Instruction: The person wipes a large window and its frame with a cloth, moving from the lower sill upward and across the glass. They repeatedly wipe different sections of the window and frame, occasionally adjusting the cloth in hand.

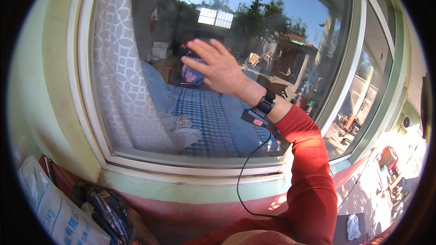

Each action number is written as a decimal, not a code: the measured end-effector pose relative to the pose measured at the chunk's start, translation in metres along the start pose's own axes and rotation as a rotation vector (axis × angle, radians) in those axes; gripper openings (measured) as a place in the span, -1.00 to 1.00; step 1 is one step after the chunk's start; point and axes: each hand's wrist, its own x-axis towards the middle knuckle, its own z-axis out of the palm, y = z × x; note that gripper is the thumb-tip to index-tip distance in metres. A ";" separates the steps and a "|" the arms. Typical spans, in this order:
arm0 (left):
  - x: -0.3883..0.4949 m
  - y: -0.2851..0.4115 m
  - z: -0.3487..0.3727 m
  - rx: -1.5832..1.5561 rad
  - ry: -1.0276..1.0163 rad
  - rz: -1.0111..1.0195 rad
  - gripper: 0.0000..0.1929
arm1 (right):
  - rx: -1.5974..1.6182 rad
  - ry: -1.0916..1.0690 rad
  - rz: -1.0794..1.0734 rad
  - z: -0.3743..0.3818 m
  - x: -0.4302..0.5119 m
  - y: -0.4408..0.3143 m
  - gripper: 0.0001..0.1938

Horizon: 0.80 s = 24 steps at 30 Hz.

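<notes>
My right hand (221,69) lies against the large window pane (259,47), fingers spread. Under its palm and fingers is a bunched dark blue cloth (192,75) with a pink floral pattern, partly hidden by the hand. A black band (265,103) circles the wrist and carries a small dark device (253,118), from which a black cable (242,177) runs down past the red sleeve (311,170). My left hand is out of view.
A pale window frame (190,172) surrounds the glass. Behind it are a patterned curtain (119,58) and a blue checked bedspread (204,115); trees and sky reflect in it. Below left stand a white printed sack (61,211) and a dark patterned bag (109,211).
</notes>
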 end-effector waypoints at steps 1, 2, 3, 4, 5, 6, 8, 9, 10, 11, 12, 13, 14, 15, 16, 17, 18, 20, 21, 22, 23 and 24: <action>0.001 0.001 -0.002 -0.001 -0.002 -0.003 -0.76 | -0.125 0.054 0.159 -0.022 -0.015 0.034 -0.30; 0.001 0.002 -0.002 -0.002 -0.003 -0.005 -0.77 | -0.299 0.154 0.224 -0.045 -0.029 0.070 -0.34; 0.002 0.003 -0.003 -0.004 -0.003 -0.008 -0.77 | -0.373 0.246 0.333 -0.069 -0.045 0.106 -0.37; 0.003 0.004 -0.005 0.001 -0.009 -0.012 -0.77 | -0.418 0.312 0.411 -0.092 -0.064 0.137 -0.36; 0.004 0.005 -0.006 0.003 -0.019 -0.019 -0.77 | -0.486 0.371 0.481 -0.113 -0.081 0.168 -0.34; 0.005 0.007 -0.007 0.022 -0.030 -0.026 -0.78 | -0.553 0.430 0.530 -0.134 -0.099 0.195 -0.33; 0.007 0.009 -0.011 0.004 -0.021 -0.003 -0.78 | -0.493 0.520 0.909 -0.157 -0.124 0.232 -0.32; 0.007 0.011 -0.013 -0.008 -0.015 0.002 -0.78 | -0.539 0.498 0.934 -0.158 -0.130 0.242 -0.30; 0.008 0.012 -0.015 -0.010 -0.052 -0.024 -0.76 | -0.572 0.519 0.869 -0.154 -0.131 0.245 -0.30; 0.008 0.015 -0.017 -0.024 -0.003 -0.011 -0.76 | -0.541 0.504 0.953 -0.145 -0.127 0.241 -0.31; 0.010 0.016 -0.018 -0.034 0.043 0.005 -0.76 | -0.556 0.527 0.773 -0.133 -0.121 0.227 -0.31; 0.010 0.016 -0.019 -0.046 0.091 0.022 -0.76 | -0.515 0.528 0.704 -0.120 -0.111 0.207 -0.31; 0.012 0.016 -0.020 -0.058 0.129 0.045 -0.77 | -0.466 0.471 0.626 -0.104 -0.097 0.180 -0.31; 0.015 0.014 -0.020 -0.082 0.060 -0.017 -0.79 | -0.415 0.413 0.553 -0.084 -0.084 0.146 -0.31; 0.018 0.012 -0.020 -0.103 -0.007 -0.078 -0.81 | -0.387 0.318 0.490 -0.059 -0.074 0.103 -0.29; 0.019 0.009 -0.020 -0.122 -0.071 -0.140 -0.81 | -0.324 0.222 0.394 -0.035 -0.064 0.058 -0.27; 0.019 0.007 -0.020 -0.142 -0.064 -0.107 -0.81 | -0.179 0.123 0.324 -0.013 -0.057 0.010 -0.26; 0.018 0.003 -0.018 -0.187 -0.045 -0.048 -0.80 | 0.019 -0.191 0.112 0.016 -0.051 -0.067 -0.26; 0.017 0.001 -0.018 -0.180 0.002 -0.013 -0.80 | 0.079 -0.334 -0.006 0.025 -0.050 -0.089 -0.27; 0.017 0.001 -0.016 -0.175 0.051 0.023 -0.80 | 0.023 -0.372 -0.085 0.031 -0.050 -0.099 -0.26; 0.017 0.000 -0.016 -0.169 0.099 0.061 -0.80 | 0.006 -0.260 -0.062 0.031 -0.052 -0.097 -0.25; 0.017 0.000 -0.016 -0.167 0.089 0.050 -0.80 | -0.012 -0.209 -0.029 0.025 -0.055 -0.086 -0.23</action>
